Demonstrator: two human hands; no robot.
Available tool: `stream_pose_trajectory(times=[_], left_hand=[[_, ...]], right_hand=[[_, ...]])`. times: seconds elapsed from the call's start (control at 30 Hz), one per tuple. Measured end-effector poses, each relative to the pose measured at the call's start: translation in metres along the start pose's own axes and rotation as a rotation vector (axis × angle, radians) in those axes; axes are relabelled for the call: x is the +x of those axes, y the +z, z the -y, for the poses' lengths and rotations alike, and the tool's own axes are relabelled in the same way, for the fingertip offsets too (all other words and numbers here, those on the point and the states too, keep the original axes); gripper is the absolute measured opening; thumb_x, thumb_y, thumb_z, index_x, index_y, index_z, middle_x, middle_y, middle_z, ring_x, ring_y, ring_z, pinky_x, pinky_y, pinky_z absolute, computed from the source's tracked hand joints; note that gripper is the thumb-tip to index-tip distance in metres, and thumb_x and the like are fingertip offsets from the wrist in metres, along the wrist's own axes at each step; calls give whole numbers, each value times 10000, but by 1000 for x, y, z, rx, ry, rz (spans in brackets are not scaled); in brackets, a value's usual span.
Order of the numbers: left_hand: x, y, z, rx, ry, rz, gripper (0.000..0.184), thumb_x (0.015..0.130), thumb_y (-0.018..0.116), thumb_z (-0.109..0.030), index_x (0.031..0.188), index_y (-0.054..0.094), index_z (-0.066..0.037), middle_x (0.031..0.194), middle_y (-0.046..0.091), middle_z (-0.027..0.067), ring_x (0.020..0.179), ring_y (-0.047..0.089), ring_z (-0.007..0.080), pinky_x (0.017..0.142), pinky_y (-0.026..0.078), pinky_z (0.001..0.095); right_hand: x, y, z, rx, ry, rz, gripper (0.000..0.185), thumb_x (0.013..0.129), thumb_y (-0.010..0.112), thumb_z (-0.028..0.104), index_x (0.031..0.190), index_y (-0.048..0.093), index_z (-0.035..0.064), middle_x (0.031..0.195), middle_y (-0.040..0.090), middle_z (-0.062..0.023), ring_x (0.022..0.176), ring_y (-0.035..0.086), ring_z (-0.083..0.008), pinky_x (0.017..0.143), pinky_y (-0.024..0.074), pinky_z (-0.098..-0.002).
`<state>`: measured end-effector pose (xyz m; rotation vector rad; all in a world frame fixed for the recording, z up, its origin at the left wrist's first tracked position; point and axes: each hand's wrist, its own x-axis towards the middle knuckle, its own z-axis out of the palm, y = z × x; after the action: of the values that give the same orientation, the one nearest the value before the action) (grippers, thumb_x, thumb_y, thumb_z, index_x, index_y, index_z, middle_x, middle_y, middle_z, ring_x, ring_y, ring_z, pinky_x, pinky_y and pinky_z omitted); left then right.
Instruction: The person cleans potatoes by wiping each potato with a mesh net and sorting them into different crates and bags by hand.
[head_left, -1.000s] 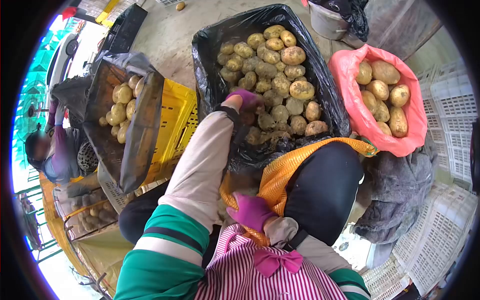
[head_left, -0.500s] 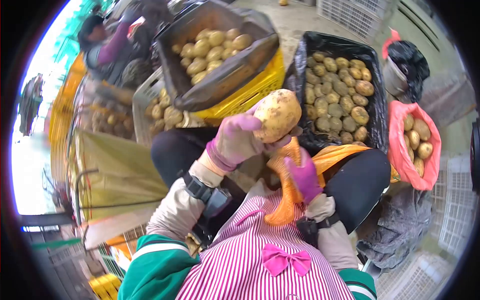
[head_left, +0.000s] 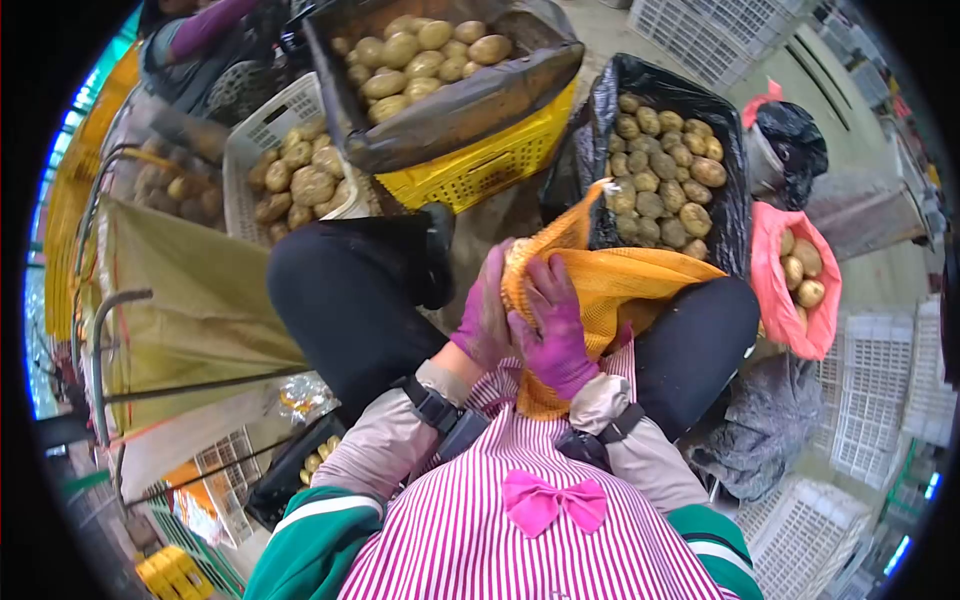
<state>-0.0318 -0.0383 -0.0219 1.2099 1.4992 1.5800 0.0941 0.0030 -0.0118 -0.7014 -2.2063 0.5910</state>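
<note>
The head view shows us a pale potato (head_left: 513, 258) at the left edge of an orange mesh sack (head_left: 612, 283), mostly hidden by mesh and fingers. Our left hand (head_left: 483, 318) is against its left side, the fingers partly closed round it; their tips are hard to make out. Our right hand (head_left: 554, 335) is just beside, fingers bent and closed on the mesh. The sack spreads from our hands over our right thigh (head_left: 700, 325), its lower end against the striped apron (head_left: 480, 530).

Beyond our knees stands a crate lined with black plastic (head_left: 732, 130), potatoes filling it nearly from edge to edge. Left of it we see a yellow crate (head_left: 485, 168) under a dark liner holding more potatoes, then a white crate (head_left: 238, 175) of potatoes just beside its lower left corner. A pink bag (head_left: 768, 275) of potatoes stands near the black liner's lower right corner, with a grey cloth (head_left: 770, 420) below it. Another person's sleeve (head_left: 208, 27) shows at the upper left.
</note>
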Motion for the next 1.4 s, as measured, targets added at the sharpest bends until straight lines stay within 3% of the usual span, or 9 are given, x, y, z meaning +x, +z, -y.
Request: stream_pose_trajectory(times=[0.17,0.3,0.43,0.7,0.77,0.9,1.23,1.3,1.4], left_hand=[[-13,22,37,-757,-612,-139,414,973,507,-216,1324,445,-4,1284,551,164,1159,567,268,1000,443,354],[-12,24,34,120,56,-107,337,996,525,-247,1217,601,-3,1103,649,91,1085,558,141,939,439,272],[0,18,-13,-291,-428,-20,370,989,530,-248,1251,560,12,1148,635,132,1113,563,195,989,417,311],[5,3,-13,154,172,-117,623,825,764,-276,1300,456,-15,1268,567,170,1166,586,240,966,481,363],[12,11,-8,-1173,-603,-160,560,939,589,-413,1308,453,-14,1238,587,144,1119,606,232,943,494,343],[4,20,-1,-301,-458,-61,452,1002,484,-374,1272,525,-13,1188,594,117,1117,559,164,976,437,299],[-22,41,1,-270,-27,52,480,960,562,-388,1310,465,-74,1234,522,90,1117,563,177,825,568,347],[-15,37,-6,-1017,-949,82,537,930,600,-419,1325,446,-90,1240,509,79,1103,569,193,796,579,376],[-16,39,-14,-1140,-1002,78,554,956,533,-413,1389,382,-102,1259,535,148,1077,610,277,879,548,406]], right_hand=[[25,15,-11,69,265,-18,297,886,614,222,1134,605,58,1247,576,-149,1170,534,-342,1027,375,-437],[52,9,-52,319,764,76,223,891,585,184,1018,635,8,964,664,-162,919,640,-328,840,491,-361],[42,16,-113,424,828,98,310,832,659,211,1040,670,-18,922,701,-130,830,652,-185,760,513,-312],[37,-24,-42,521,710,-257,215,875,687,137,1037,649,2,964,664,-73,834,628,-140,754,513,-266],[37,-27,-18,195,270,-111,220,872,699,163,1034,657,20,966,669,-109,844,653,-216,775,520,-306],[33,-5,-28,112,535,-125,270,908,654,272,1003,659,19,927,653,-155,849,650,-297,776,514,-349],[10,-61,-116,194,881,-200,374,921,649,273,1104,640,-53,988,682,-97,905,590,-137,821,476,-294],[2,-78,-105,84,886,-243,360,918,658,248,1115,635,-53,1023,672,-102,925,593,-142,849,479,-293],[3,-91,-80,332,969,-337,326,917,652,217,1119,638,-40,1067,657,-104,960,606,-166,874,486,-307]])
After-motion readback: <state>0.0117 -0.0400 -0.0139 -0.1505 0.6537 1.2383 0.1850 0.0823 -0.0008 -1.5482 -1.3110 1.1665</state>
